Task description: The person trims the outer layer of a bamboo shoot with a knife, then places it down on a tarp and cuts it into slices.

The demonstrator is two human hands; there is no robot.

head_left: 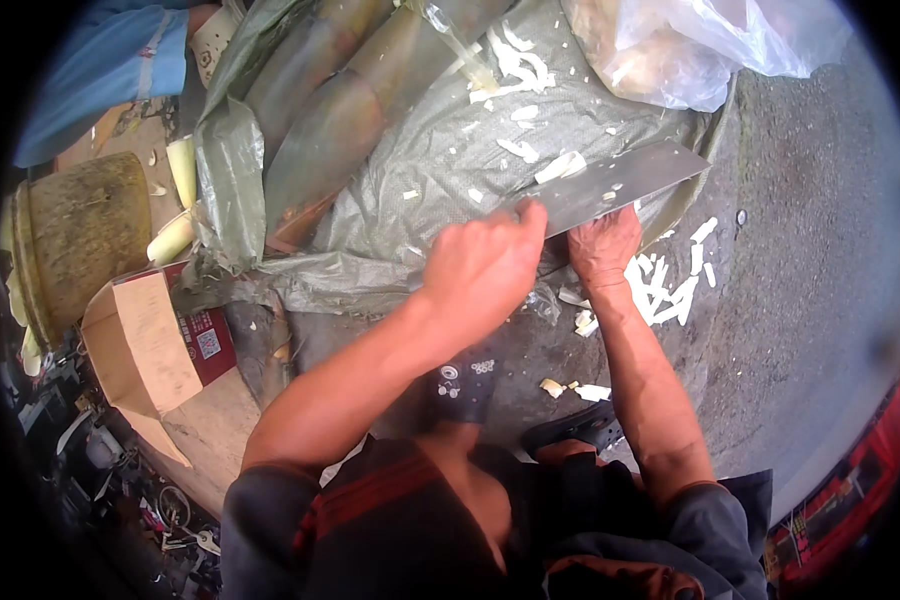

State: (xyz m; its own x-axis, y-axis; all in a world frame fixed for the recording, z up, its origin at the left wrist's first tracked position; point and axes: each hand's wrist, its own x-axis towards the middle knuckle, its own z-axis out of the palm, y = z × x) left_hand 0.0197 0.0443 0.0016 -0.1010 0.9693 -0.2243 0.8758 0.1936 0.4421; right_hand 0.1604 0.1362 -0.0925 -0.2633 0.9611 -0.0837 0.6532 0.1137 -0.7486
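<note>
Clenched around the handle of a cleaver, the left hand holds the tool with the back of the hand facing up. The handle is hidden within the fist. The blade extends from the grip to the right and slightly away from the person, broad face visible, with small white fragments on it.

The right hand is positioned just beside the blade, on the side nearer the person. Its fingers are partly covered by the blade; whether they grasp an item cannot be determined.

Beneath and beyond the blade lies a grey-green woven sack. White pieces are scattered on the sack, beyond the cleaver. A pile of white strips lies on the pavement, to the right of the right hand.

Large tapering brownish objects lie at the far left part of the sack, well apart from the blade. A translucent plastic bag is located at the far right part of the sack. At the left are a dirty yellowish bucket, lying tilted, and an open cardboard box. Another person's blue garment is visible at the upper left.
</note>
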